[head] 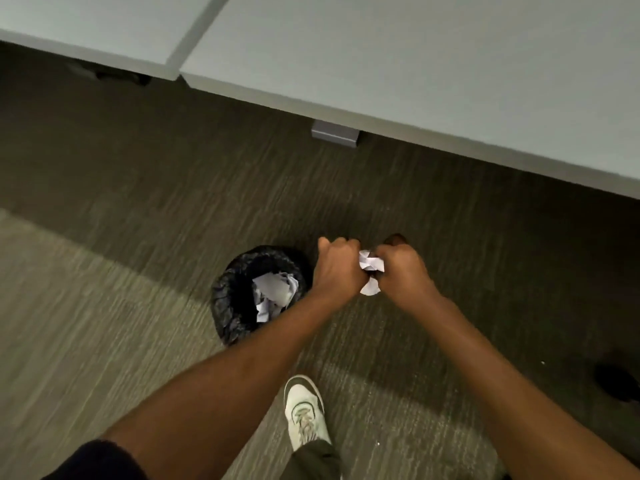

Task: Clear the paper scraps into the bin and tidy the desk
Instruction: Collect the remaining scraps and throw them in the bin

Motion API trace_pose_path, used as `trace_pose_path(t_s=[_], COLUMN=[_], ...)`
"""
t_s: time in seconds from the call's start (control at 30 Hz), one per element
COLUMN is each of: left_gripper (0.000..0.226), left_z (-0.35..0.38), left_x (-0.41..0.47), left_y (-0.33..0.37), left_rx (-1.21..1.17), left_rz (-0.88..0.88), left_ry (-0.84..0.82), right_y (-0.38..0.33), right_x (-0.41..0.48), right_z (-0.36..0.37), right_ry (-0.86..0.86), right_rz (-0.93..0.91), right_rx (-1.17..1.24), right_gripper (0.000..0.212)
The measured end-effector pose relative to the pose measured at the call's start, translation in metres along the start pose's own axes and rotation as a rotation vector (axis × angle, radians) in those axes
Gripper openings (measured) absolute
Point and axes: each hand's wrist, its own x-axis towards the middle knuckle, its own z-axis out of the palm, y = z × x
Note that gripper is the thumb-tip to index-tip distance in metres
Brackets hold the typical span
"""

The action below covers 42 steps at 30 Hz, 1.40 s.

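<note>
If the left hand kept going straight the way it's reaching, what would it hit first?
Probably nothing but carpet. The left hand, gripping the paper with the right hand, points up-frame toward the desk edge. The bin lies off to its left. Depth is unclear.

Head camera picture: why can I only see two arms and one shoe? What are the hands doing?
The camera sits on a person's head and looks down, so you see what that person sees: their own arms reaching forward and one shoe on the carpet.

The left hand and the right hand are pressed together around crumpled paper, squeezing it into a ball. White bits stick out between the fingers.

Just left of the hands stands a small round bin with a black bag in it. Some paper scraps already lie inside.

Along the top is the grey desk. The part you can see has nothing on it.
</note>
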Motion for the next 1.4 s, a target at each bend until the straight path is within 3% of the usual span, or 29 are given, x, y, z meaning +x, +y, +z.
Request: trace_pose_path(t_s=[0.17, 0.27, 0.37, 0.47, 0.57, 0.63, 0.7, 0.8, 0.93, 1.17, 1.27, 1.4], left_gripper=[0.016, 0.012, 0.021, 0.025, 0.026, 0.036, 0.056, 0.075, 0.084, 0.092, 0.092, 0.079], left_z=[0.003, 0.010, 0.022, 0.038, 0.052, 0.059, 0.064, 0.064, 0.059, 0.046, 0.043, 0.037], left_x=[0.003, -0.001, -0.008, -0.009, 0.000, 0.006, 0.008, 0.009, 0.007, 0.010, 0.015, 0.025], left_y=[-0.094, -0.146, -0.195, -0.232, -0.261, -0.277, -0.286, -0.292, -0.290, -0.246, -0.198, -0.107], left_rx=[0.012, 0.016, 0.029, 0.028, 0.061, 0.136, 0.178, 0.175, 0.248, 0.209, 0.132, 0.072], left_rz=[-0.118, -0.136, -0.147, -0.142, -0.187, -0.203, -0.190, -0.167, -0.149, -0.094, 0.042, 0.146], left_ry=[-0.024, -0.064, -0.097, -0.108, -0.154, -0.256, -0.371, -0.460, -0.527, -0.497, -0.431, -0.445], right_y=[-0.040, -0.060, -0.072, -0.073, -0.077, -0.082, -0.083, -0.081, -0.084, -0.066, -0.048, -0.014], right_x=[0.045, 0.058, 0.063, 0.078, 0.093, 0.100, 0.101, 0.098, 0.093, 0.073, 0.057, 0.027], right_z=[0.073, 0.118, 0.159, 0.202, 0.239, 0.253, 0.265, 0.275, 0.271, 0.215, 0.170, 0.102], right_ry=[-0.104, -0.196, -0.293, -0.399, -0.539, -0.516, -0.493, -0.581, -0.593, -0.346, -0.248, -0.144], right_rz=[-0.089, -0.140, -0.212, -0.056, 0.041, 0.041, -0.033, -0.024, -0.021, 0.026, 0.059, 0.185], right_rx=[0.057, 0.177, 0.320, 0.409, 0.300, 0.231, 0.114, -0.059, 0.030, 0.036, -0.041, -0.038], right_gripper=[0.009, 0.016, 0.015, 0.021, 0.032, 0.035, 0.050, 0.070, 0.082, 0.065, 0.056, 0.061])
